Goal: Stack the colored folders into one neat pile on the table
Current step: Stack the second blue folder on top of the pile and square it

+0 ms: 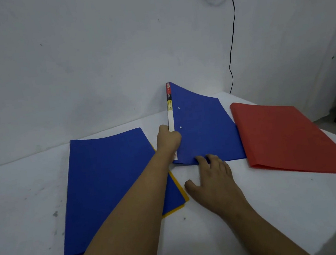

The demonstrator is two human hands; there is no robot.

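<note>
A blue folder (110,185) lies flat on a yellow folder (179,191) at the left of the white table (218,237). A second blue folder (203,127) with a labelled spine is tilted up in the middle, its far end raised. My left hand (167,138) grips its spine edge. My right hand (213,176) has its fingertips on that folder's near edge, thumb spread on the table. A red folder (284,136) lies flat at the right, overlapping the tilted blue folder's right side.
A white wall (70,65) rises just behind the table. A black cable (232,43) hangs down the wall behind the folders. The table's right edge runs close past the red folder's corner.
</note>
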